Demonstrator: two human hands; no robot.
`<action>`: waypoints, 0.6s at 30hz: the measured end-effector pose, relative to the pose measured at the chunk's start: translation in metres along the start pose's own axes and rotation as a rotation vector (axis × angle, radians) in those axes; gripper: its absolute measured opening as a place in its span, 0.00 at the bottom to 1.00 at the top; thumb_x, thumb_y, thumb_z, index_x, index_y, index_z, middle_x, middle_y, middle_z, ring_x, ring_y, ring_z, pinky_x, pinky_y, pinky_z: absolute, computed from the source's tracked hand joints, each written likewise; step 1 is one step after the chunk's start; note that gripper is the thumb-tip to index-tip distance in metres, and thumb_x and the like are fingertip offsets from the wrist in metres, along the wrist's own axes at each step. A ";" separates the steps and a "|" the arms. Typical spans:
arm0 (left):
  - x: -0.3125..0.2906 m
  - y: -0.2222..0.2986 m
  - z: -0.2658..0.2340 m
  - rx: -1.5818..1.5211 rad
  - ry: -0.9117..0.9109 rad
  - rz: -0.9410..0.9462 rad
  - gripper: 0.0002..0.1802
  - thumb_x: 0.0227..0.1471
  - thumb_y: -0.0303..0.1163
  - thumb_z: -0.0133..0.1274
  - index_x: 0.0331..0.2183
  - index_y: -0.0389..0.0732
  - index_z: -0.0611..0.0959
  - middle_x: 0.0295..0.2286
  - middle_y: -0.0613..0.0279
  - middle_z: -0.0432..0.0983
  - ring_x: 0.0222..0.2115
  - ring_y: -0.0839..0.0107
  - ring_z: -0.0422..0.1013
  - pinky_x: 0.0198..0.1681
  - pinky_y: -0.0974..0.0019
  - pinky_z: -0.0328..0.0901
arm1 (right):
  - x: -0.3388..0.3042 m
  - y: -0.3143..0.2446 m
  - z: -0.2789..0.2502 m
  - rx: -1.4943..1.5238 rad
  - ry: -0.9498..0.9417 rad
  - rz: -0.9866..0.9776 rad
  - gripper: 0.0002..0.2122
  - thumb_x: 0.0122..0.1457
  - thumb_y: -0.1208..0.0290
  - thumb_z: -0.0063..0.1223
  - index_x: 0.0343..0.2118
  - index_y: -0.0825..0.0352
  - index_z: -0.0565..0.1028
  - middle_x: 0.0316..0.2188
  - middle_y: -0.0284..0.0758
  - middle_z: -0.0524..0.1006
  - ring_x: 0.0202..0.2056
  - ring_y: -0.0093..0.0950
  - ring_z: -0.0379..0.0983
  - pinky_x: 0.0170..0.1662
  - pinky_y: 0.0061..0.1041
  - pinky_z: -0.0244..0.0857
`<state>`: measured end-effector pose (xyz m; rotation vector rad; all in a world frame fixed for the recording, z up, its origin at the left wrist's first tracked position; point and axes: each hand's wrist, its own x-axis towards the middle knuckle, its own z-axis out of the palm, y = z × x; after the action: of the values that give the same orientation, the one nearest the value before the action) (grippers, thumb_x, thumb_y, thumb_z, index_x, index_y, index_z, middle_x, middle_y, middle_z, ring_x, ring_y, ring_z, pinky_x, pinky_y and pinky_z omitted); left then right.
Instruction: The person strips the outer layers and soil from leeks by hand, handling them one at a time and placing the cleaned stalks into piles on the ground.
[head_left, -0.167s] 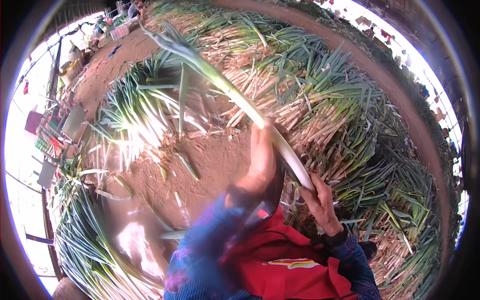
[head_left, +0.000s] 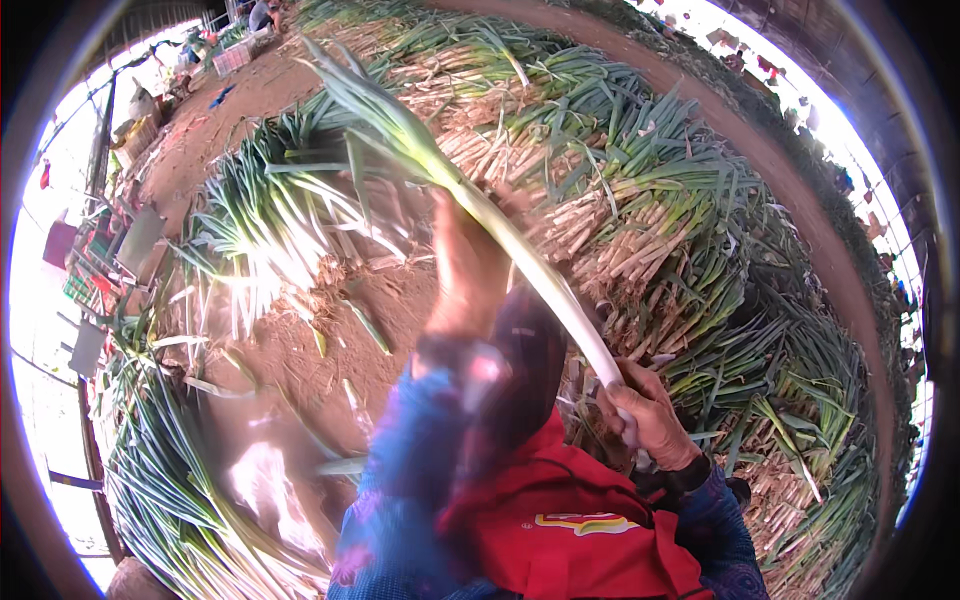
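Observation:
A long green onion (head_left: pixel 548 278) slants across the view, its leafy green top at the upper left and its white root end at the lower right. My right hand (head_left: pixel 650 412) is closed around the white stem close to the root end. Smeared by motion, my left hand (head_left: pixel 466 265) is at the upper stem, below the green leaves, and appears closed round it, partly behind the onion. Its fingers are hard to make out. A loose leaf (head_left: pixel 357 180) hangs beside the onion's green part.
Trimmed green onions (head_left: pixel 270 230) lie on the bare soil at the left, with another pile (head_left: pixel 185 480) at the lower left. Heaps of onions (head_left: pixel 650 210) curve round the far and right sides. A dirt path (head_left: pixel 800 210) runs beyond. A person (head_left: pixel 262 16) is at the far upper left.
My left hand has moved up and left along the onion toward its leaves. My right hand has shifted slightly lower right, with the root end lower and the onion a little steeper.

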<state>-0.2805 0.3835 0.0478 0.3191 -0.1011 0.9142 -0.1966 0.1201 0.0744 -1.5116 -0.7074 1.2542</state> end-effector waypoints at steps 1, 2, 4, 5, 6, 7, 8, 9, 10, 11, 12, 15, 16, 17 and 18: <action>0.016 0.021 -0.005 -0.051 -0.025 0.041 0.26 0.60 0.53 0.36 0.41 0.39 0.72 0.34 0.54 0.72 0.38 0.58 0.69 0.44 0.53 0.63 | 0.005 0.001 0.002 0.083 -0.094 -0.015 0.23 0.58 0.56 0.49 0.48 0.71 0.68 0.19 0.29 0.65 0.15 0.16 0.57 0.18 0.17 0.51; 0.028 0.028 -0.010 -0.116 -0.040 0.060 0.25 0.61 0.52 0.37 0.39 0.38 0.73 0.34 0.54 0.72 0.38 0.57 0.69 0.43 0.52 0.64 | 0.007 0.006 0.001 0.083 -0.093 -0.008 0.23 0.58 0.56 0.49 0.48 0.71 0.68 0.19 0.29 0.65 0.15 0.16 0.57 0.18 0.17 0.51; 0.035 0.025 -0.019 -0.102 0.075 0.070 0.23 0.61 0.50 0.38 0.37 0.38 0.72 0.31 0.54 0.71 0.35 0.58 0.70 0.39 0.53 0.65 | 0.009 0.013 -0.001 0.475 -0.290 0.068 0.24 0.59 0.54 0.49 0.48 0.71 0.67 0.18 0.30 0.63 0.13 0.18 0.55 0.17 0.18 0.50; 0.034 0.021 -0.024 -0.098 0.024 0.056 0.22 0.61 0.50 0.38 0.36 0.39 0.71 0.30 0.56 0.71 0.33 0.60 0.69 0.37 0.55 0.65 | 0.012 0.014 -0.001 0.520 -0.333 0.096 0.25 0.59 0.52 0.48 0.48 0.72 0.67 0.17 0.30 0.62 0.12 0.19 0.54 0.16 0.20 0.50; 0.033 0.018 -0.029 -0.092 -0.027 0.043 0.21 0.61 0.50 0.38 0.34 0.39 0.70 0.28 0.57 0.70 0.31 0.62 0.68 0.34 0.57 0.65 | 0.014 0.014 0.000 0.523 -0.334 0.101 0.25 0.59 0.52 0.48 0.48 0.72 0.67 0.17 0.30 0.62 0.12 0.19 0.54 0.16 0.20 0.50; 0.027 -0.001 -0.017 -0.113 0.009 0.014 0.20 0.61 0.49 0.38 0.34 0.41 0.70 0.26 0.61 0.69 0.27 0.67 0.66 0.30 0.61 0.64 | 0.015 0.015 -0.005 0.566 -0.341 0.116 0.25 0.60 0.52 0.47 0.48 0.71 0.67 0.16 0.29 0.61 0.12 0.19 0.54 0.15 0.20 0.50; 0.015 -0.013 -0.002 -0.098 0.126 -0.052 0.18 0.61 0.49 0.39 0.33 0.43 0.69 0.24 0.63 0.68 0.25 0.69 0.65 0.28 0.64 0.63 | 0.014 0.015 -0.006 0.612 -0.359 0.135 0.24 0.61 0.52 0.45 0.48 0.71 0.67 0.16 0.29 0.61 0.12 0.18 0.53 0.15 0.20 0.50; -0.001 -0.018 0.001 -0.017 0.069 -0.090 0.18 0.61 0.49 0.39 0.35 0.43 0.69 0.24 0.64 0.67 0.24 0.69 0.65 0.27 0.64 0.63 | 0.018 0.015 -0.001 0.616 -0.366 0.142 0.24 0.61 0.52 0.45 0.48 0.71 0.67 0.16 0.29 0.61 0.12 0.18 0.53 0.15 0.20 0.50; -0.009 -0.036 0.002 0.042 -0.001 -0.152 0.17 0.61 0.48 0.40 0.36 0.44 0.68 0.24 0.65 0.66 0.23 0.70 0.65 0.26 0.65 0.63 | 0.025 0.014 -0.003 0.729 -0.387 0.143 0.23 0.62 0.54 0.44 0.48 0.71 0.67 0.17 0.29 0.62 0.12 0.18 0.54 0.15 0.20 0.50; -0.021 -0.045 0.012 0.126 0.057 -0.149 0.15 0.61 0.46 0.41 0.38 0.44 0.67 0.24 0.65 0.65 0.22 0.71 0.64 0.25 0.65 0.63 | 0.031 0.012 0.001 0.842 -0.442 0.148 0.21 0.63 0.55 0.42 0.48 0.71 0.66 0.17 0.29 0.62 0.12 0.19 0.54 0.15 0.19 0.49; -0.033 -0.050 0.023 0.213 0.120 -0.139 0.13 0.61 0.43 0.42 0.39 0.44 0.66 0.24 0.65 0.64 0.22 0.71 0.64 0.23 0.66 0.63 | 0.035 0.009 0.006 0.840 -0.458 0.155 0.21 0.63 0.55 0.42 0.48 0.71 0.66 0.17 0.29 0.62 0.12 0.19 0.54 0.15 0.19 0.49; -0.049 -0.043 0.027 0.346 0.178 -0.006 0.12 0.57 0.31 0.50 0.40 0.44 0.65 0.22 0.66 0.64 0.16 0.76 0.62 0.15 0.74 0.60 | 0.044 0.004 0.026 0.758 -0.410 0.185 0.22 0.64 0.53 0.39 0.45 0.71 0.67 0.16 0.28 0.61 0.12 0.17 0.52 0.15 0.20 0.50; -0.050 -0.038 0.028 0.372 0.198 0.017 0.13 0.57 0.31 0.51 0.40 0.44 0.65 0.21 0.66 0.63 0.15 0.77 0.61 0.15 0.74 0.60 | 0.043 0.000 0.033 0.719 -0.377 0.176 0.22 0.63 0.52 0.40 0.45 0.71 0.68 0.16 0.29 0.62 0.12 0.18 0.55 0.15 0.19 0.52; -0.048 -0.039 0.028 0.438 0.198 0.036 0.14 0.56 0.32 0.52 0.40 0.44 0.64 0.20 0.67 0.63 0.14 0.77 0.61 0.15 0.74 0.60 | 0.040 -0.005 0.039 0.629 -0.294 0.160 0.23 0.63 0.52 0.40 0.46 0.71 0.67 0.17 0.30 0.64 0.13 0.21 0.60 0.16 0.20 0.55; -0.044 -0.036 0.023 0.512 0.211 0.060 0.14 0.56 0.33 0.52 0.40 0.44 0.64 0.19 0.67 0.63 0.13 0.77 0.60 0.15 0.74 0.60 | 0.041 -0.008 0.045 0.540 -0.226 0.149 0.24 0.62 0.52 0.41 0.48 0.71 0.67 0.18 0.32 0.67 0.14 0.23 0.64 0.17 0.22 0.59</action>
<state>-0.2778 0.3222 0.0513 0.6937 0.3252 1.0219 -0.2265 0.1738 0.0694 -1.0008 -0.3549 1.5921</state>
